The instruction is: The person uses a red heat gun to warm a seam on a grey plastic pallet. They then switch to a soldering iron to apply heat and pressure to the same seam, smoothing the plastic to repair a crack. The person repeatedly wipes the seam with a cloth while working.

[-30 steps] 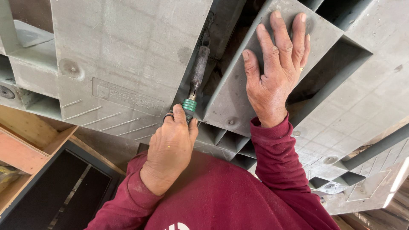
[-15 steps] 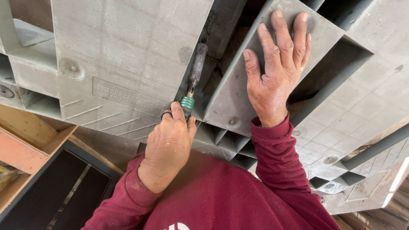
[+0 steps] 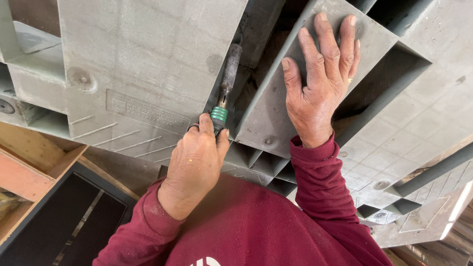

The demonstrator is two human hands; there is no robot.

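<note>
My left hand (image 3: 194,167) is closed around a tool with a green collar (image 3: 219,114) and a dark, dirty cylindrical tip (image 3: 230,69). The tip reaches into the dark gap between two grey plastic formwork panels. My right hand (image 3: 320,83) lies flat, fingers spread, against the angled grey panel (image 3: 266,113) on the right of that gap. The larger grey panel (image 3: 148,64) on the left has raised ribs and round bosses. Both sleeves are dark red.
More grey ribbed panels (image 3: 419,148) with square recesses extend to the right. Wooden boards (image 3: 29,172) and a dark framed opening (image 3: 64,216) lie at lower left. A pale board edge (image 3: 458,207) shows at lower right.
The tool and my left hand have shifted slightly upward, deeper into the gap. My right hand stays flat on the panel.
</note>
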